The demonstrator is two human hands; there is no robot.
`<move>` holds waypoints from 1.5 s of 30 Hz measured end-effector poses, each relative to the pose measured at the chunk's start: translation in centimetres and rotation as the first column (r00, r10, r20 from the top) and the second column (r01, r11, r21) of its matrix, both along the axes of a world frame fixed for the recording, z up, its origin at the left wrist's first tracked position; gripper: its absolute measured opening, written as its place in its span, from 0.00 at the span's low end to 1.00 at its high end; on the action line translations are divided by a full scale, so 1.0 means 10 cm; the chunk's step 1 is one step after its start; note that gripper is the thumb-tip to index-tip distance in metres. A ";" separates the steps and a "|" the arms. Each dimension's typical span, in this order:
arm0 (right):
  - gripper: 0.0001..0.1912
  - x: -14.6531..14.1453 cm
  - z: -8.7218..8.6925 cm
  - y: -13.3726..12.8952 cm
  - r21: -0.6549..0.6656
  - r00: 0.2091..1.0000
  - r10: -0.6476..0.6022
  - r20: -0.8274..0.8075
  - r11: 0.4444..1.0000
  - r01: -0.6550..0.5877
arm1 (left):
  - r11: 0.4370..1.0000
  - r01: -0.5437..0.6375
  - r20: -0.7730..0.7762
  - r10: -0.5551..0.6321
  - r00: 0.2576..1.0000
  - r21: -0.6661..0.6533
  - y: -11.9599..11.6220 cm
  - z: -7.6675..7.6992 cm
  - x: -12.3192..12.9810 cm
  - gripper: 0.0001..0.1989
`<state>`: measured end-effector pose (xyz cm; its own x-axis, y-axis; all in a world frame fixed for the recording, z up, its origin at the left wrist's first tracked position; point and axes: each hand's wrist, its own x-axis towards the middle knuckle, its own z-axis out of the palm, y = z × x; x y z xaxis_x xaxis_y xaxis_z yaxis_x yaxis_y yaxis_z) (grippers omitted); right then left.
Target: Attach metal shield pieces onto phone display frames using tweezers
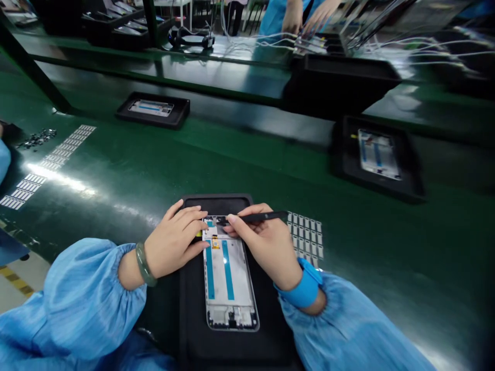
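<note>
A phone frame [240, 278] with blue strips and a small orange flex part lies in a black tray [193, 330] in front of me. My left hand [176, 239] is open, its fingers stretched out, fingertips resting on the upper left edge of the frame. Between the thumb and fingers of my right hand [266, 239] is a pair of black tweezers [266, 216], shaft pointing right. The tweezer tips reach the top end of the frame; whether they grip a part there is too small to tell.
A sheet of small metallic pieces [305, 234] lies right of the tray. More pieces [64, 149] run along the left, near a dark pile [38, 138]. Trays with phone frames stand at back left [180, 113] and right [344, 154]. Behind are a black bin [336, 82] and a co-worker's hands [309, 18].
</note>
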<state>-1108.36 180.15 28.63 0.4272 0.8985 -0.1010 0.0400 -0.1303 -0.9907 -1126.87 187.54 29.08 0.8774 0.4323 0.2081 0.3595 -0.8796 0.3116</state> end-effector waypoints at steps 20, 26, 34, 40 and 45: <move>0.13 -0.02 0.00 -0.03 -0.007 0.989 0.018 0.146 1.000 -0.017 | 1.000 0.004 -0.013 -0.005 1.000 -0.007 -0.02 0.02 0.00 0.14; 0.12 -0.02 -0.02 -0.02 0.010 0.983 0.027 0.183 1.000 -0.029 | 1.000 0.015 -0.042 -0.014 0.999 0.023 -0.02 0.05 0.02 0.16; 0.08 -0.03 -0.01 -0.04 0.075 0.908 0.044 0.417 0.994 -0.083 | 0.993 -0.015 -0.118 0.029 0.993 0.113 -0.10 0.08 0.09 0.17; 0.06 0.05 0.02 -0.02 0.269 0.909 -0.101 0.403 0.963 -0.012 | 0.983 -0.077 -0.117 0.098 0.988 0.168 -0.21 0.05 0.13 0.19; 0.07 0.11 0.01 0.10 0.337 0.996 0.026 0.087 0.940 -0.054 | 0.986 -0.105 -0.105 0.119 0.987 0.133 -0.22 0.03 0.13 0.18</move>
<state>-1107.26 181.16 28.77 0.3842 0.8901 0.2452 0.1190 0.2157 -0.9692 -1125.54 185.31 29.41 0.8459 0.5054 0.1705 0.4841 -0.8616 0.1527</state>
